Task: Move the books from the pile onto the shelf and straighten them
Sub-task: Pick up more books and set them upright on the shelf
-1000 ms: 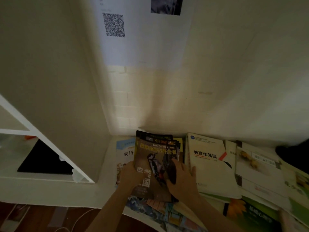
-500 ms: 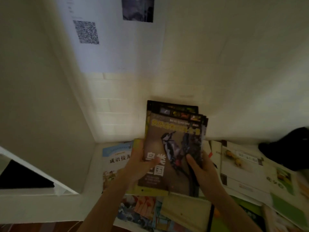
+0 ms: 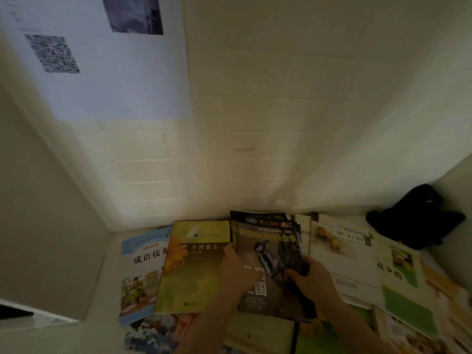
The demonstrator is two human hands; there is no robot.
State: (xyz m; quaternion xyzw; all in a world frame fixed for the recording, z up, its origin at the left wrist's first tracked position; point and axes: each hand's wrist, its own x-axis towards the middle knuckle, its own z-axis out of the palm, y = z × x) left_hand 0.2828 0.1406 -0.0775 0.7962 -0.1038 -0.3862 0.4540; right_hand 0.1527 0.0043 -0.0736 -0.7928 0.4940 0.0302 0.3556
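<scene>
a small stack of books [image 3: 268,254] with a bird on top is held by both hands — the left hand [image 3: 236,270] grips its left edge, the right hand [image 3: 313,279] grips its right edge. it sits over the pile [image 3: 357,264]. many books are left — no shelf with books is seen yet.

Both forearms reaching forward, close together. Left hand [image 3: 236,270] fingers curled, thumb up. Right hand [image 3: 315,278] fingers curled in a grip.
</scene>
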